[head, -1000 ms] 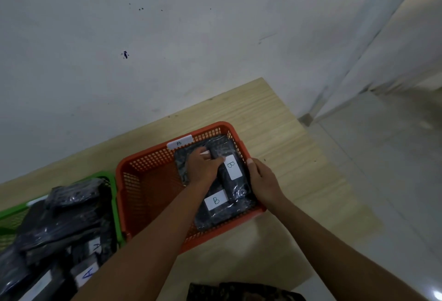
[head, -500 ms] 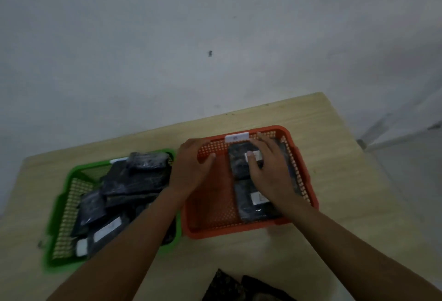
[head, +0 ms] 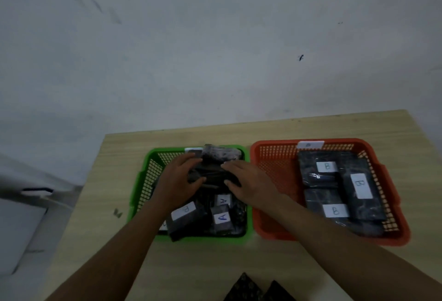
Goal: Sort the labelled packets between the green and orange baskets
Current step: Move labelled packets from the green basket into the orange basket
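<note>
Head view, contents as seen:

Counter (head: 263,264): pale wood-grain top, set against a plain grey-white wall (head: 191,49).

Green perforated plastic basket (head: 141,185): left of centre on the counter. Holds a loose heap of dark plastic-wrapped packets with white paper labels. Two labels near the front read "A" (head: 222,217) (head: 223,200); one label to their left (head: 184,210) is not clearly legible. A crinkled dark packet (head: 220,153) lies against the far rim.

Orange perforated plastic basket (head: 270,181): just beside the green one, on its right, rims nearly touching. A white tag (head: 310,144) sits on its far rim. Inside, toward the right half, lie flat dark packets labelled "B": one at the far side (head: 327,166), one on the right lying lengthwise (head: 360,185), one at the near side (head: 336,211).

Hands: both are in the green basket over the far part of the heap. Left hand (head: 178,182) has fingers curled round the left end of a dark folded packet (head: 210,176); right hand (head: 246,181) grips the same packet's right end, thumb at its near edge.

Patterned dark fabric (head: 251,288): at the near edge of the view, below the counter front.
</note>
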`<state>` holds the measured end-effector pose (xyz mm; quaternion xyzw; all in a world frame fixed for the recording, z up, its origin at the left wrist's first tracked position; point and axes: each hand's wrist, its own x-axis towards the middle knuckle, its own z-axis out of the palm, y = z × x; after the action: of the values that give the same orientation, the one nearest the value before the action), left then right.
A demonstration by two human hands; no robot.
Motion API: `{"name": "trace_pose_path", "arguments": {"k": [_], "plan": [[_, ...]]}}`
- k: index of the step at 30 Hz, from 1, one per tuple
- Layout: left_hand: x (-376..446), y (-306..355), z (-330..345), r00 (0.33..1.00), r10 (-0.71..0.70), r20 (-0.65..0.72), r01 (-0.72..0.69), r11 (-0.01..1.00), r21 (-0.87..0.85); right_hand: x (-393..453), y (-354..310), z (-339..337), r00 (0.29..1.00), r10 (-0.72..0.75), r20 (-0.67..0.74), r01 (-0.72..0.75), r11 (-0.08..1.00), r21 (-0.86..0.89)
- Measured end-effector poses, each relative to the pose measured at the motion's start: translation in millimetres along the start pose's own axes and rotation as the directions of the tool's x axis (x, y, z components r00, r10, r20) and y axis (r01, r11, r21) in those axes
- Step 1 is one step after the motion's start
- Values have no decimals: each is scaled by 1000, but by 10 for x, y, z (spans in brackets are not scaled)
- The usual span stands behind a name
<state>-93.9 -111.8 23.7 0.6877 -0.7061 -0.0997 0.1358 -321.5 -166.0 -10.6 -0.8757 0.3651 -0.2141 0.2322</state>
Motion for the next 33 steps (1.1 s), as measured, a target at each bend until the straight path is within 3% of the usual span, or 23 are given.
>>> {"name": "trace_pose_path", "arguments": {"k": [7, 13, 16, 20, 21, 23, 26, 28, 30, 31, 33], "plan": [[-25, -381, 41, 996, 39, 85, -37, 999, -24, 118, -103, 293, 989, 91, 113, -70, 982, -174], [-3, -476, 16, 990, 88, 110, -75, 991, -114, 114, -122, 369, 1000, 5, 25, 2, 957, -291], [-4, -491, -71, 994, 70, 78, -49, 969, -240, 79, -144, 259, 997, 13, -80, -25, 988, -154], [13, -437, -267, 994, -95, -62, 54, 880, -472, 132, -241, -58, 942, 264, -207, -211, 946, 246], [28, -409, -305, 987, -141, -78, 80, 852, -518, 159, -289, -149, 916, 355, -187, -265, 885, 383], [63, -334, -349, 974, -220, -61, 133, 763, -632, 200, -387, -305, 863, 497, -94, -304, 658, 689], [117, -180, -380, 965, -256, 63, 192, 521, -832, 230, -448, -432, 785, 619, 5, -298, 371, 880], [143, -45, -398, 942, -262, 211, 286, 292, -913, 206, -400, -433, 750, 660, 43, -315, 299, 901], [159, 65, -375, 910, -281, 306, 351, 125, -928, 142, -356, -412, 740, 668, 78, -338, 269, 902], [160, 119, -357, 901, -287, 326, 362, 81, -929, 97, -335, -413, 739, 668, 89, -353, 271, 896], [164, 211, -294, 898, -284, 337, 374, 88, -923, -37, -290, -440, 734, 674, 85, -377, 300, 876]]}}
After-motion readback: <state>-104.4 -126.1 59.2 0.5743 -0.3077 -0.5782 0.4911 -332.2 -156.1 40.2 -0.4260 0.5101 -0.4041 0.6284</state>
